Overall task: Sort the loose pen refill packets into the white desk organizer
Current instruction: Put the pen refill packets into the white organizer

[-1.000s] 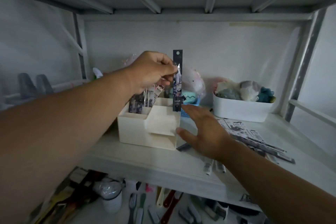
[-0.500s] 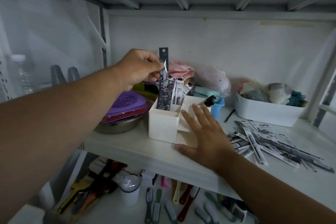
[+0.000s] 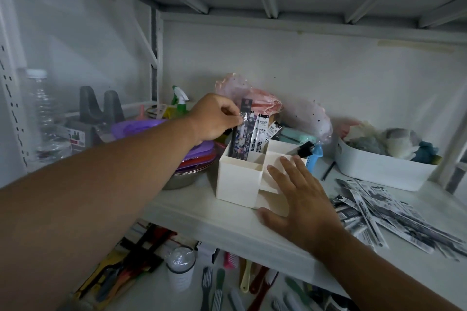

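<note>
**Head view: dark refill packet going into the organizer's back-left slot**

Head view, from left to right: a clear plastic bottle (image 3: pixel 38 113) stands at the far left of the shelf (image 3: pixel 202 214), with a purple lid (image 3: pixel 141 126) stacked over a metal bowl (image 3: pixel 182 179) beside it. Your left hand (image 3: pixel 214 118) reaches across these and pinches the upper part of a dark pen refill packet (image 3: pixel 241 134) between thumb and fingertips. The packet stands nearly upright, its lower end inside the tall back-left compartment of the white desk organizer (image 3: pixel 237 182). Just to its right, in the same compartment, two white-labelled refill packets (image 3: pixel 260 134) already stand upright, with a third tilted beside them.

Your right hand (image 3: pixel 300 199) lies flat with fingers spread, pressed against the organizer's lower front-right section, the thumb resting on the shelf.

Further right, the pile of loose refill packets (image 3: pixel 384 214) lies scattered on the shelf, apart from the organizer. Behind the pile sits a white bin (image 3: pixel 379 171) filled with soft items.
</note>
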